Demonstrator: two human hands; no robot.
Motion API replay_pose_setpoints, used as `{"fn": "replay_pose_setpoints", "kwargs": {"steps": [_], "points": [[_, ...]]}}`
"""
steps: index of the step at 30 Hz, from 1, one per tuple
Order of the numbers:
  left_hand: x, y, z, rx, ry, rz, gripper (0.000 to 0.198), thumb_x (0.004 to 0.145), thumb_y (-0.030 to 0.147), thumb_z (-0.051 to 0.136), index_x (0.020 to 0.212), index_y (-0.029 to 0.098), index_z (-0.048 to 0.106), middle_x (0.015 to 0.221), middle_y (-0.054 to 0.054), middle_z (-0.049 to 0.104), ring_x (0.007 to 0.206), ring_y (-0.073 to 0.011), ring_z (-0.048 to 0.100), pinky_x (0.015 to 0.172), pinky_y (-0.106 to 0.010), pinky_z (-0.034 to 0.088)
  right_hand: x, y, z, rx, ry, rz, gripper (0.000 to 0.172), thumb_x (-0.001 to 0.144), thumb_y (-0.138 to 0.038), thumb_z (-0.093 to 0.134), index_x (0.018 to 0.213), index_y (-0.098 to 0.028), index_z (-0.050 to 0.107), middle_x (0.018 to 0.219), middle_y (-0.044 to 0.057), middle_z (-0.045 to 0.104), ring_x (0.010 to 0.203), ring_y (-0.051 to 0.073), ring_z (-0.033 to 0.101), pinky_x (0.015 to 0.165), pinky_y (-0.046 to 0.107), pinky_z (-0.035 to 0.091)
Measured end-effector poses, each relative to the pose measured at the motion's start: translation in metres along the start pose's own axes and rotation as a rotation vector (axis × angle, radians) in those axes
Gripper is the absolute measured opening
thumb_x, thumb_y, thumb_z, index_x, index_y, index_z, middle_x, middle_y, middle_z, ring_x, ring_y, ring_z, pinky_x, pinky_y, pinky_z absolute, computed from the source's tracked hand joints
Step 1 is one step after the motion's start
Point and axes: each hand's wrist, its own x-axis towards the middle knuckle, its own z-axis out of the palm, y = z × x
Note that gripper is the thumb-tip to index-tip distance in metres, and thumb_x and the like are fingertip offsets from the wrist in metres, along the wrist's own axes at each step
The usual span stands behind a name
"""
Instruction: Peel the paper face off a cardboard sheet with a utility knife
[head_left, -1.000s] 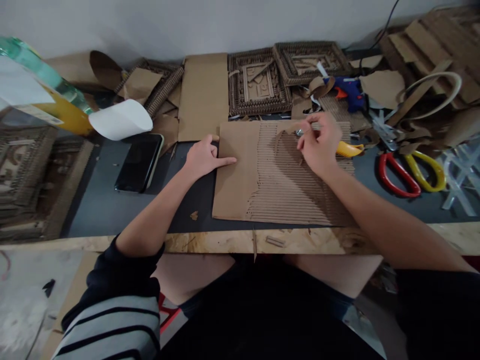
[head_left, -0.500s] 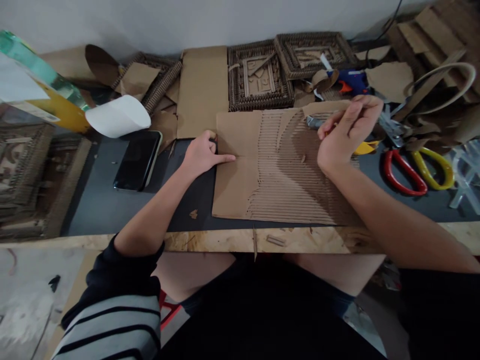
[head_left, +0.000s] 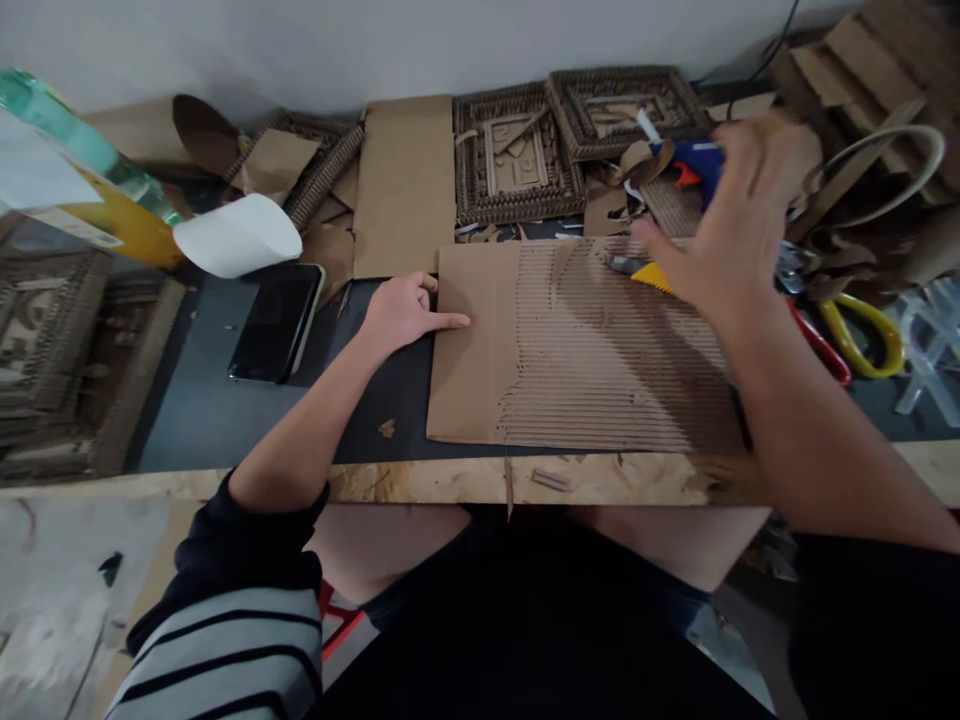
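Observation:
A cardboard sheet lies before me, its left strip smooth and the rest peeled down to the corrugated ridges. My left hand is at its left edge, thumb stretched on top and fingers curled against the edge, gripping it. Above the sheet's far right corner, my right hand is raised and blurred, its thumb apart from its fingers. Nothing is clearly visible in it. Below its thumb, a yellow cutter with a grey tip lies on the sheet, partly covered by the hand. A blue glue gun is just behind the fingers.
Scissors with yellow and red handles lie at right, near clear plastic pieces. Cardboard frames line the wall. On the left are a phone, a white roll and a bottle. The wooden table edge runs in front.
My right hand has lifted away to the right and its fingers have spread. A loose flap along the sheet's far edge is gone from there, and the yellow cutter shows on the sheet. My left hand stays put.

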Motion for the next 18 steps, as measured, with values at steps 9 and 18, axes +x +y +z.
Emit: {"fn": "replay_pose_setpoints", "kwargs": {"steps": [9, 18], "points": [[0.0, 0.001, 0.0, -0.067, 0.012, -0.027, 0.058, 0.063, 0.056, 0.104, 0.088, 0.025, 0.062, 0.063, 0.006, 0.06, 0.071, -0.0207, 0.063, 0.068, -0.034, 0.038, 0.032, 0.062, 0.0, -0.131, -0.609, -0.119, 0.033, 0.089, -0.034, 0.094, 0.113, -0.019, 0.077, 0.111, 0.016, 0.077, 0.086, 0.023, 0.061, 0.076, 0.039, 0.04], [-0.001, 0.001, 0.001, -0.06, 0.026, -0.018, 0.057, 0.064, 0.056, 0.103, 0.089, 0.025, 0.061, 0.067, 0.004, 0.069, 0.075, -0.0219, 0.069, 0.07, -0.034, 0.044, -0.013, -0.003, 0.019, -0.064, -0.41, -0.326, 0.042, 0.11, -0.047, 0.051, 0.134, -0.02, 0.072, 0.124, 0.016, 0.082, 0.098, 0.031, 0.07, 0.07, 0.037, 0.03]]}}
